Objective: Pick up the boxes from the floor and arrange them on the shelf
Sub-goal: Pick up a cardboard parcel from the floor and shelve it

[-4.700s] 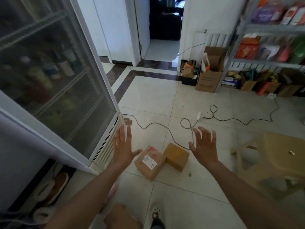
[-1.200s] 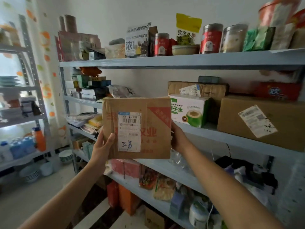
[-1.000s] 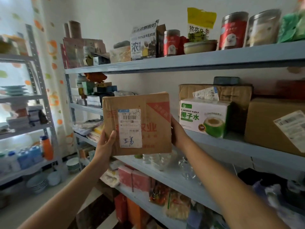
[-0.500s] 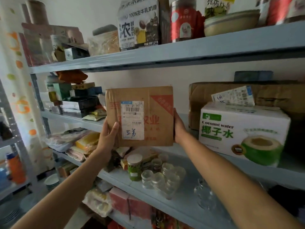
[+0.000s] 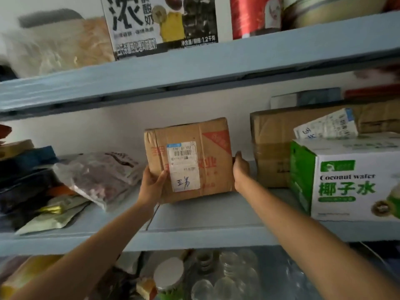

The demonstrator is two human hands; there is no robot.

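Airborne half a second ago, the labelled cardboard box (image 5: 188, 161) now sits on the shelf (image 5: 205, 215), plastic bag (image 5: 99, 174) at nine o'clock, taped carton (image 5: 270, 148) at three. The left hand (image 5: 151, 185) and right hand (image 5: 240, 172) still grasp its sides, so release looks next.

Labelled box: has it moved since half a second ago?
Yes: the box went forward past the front edge of the middle shelf, beside the coconut water carton.
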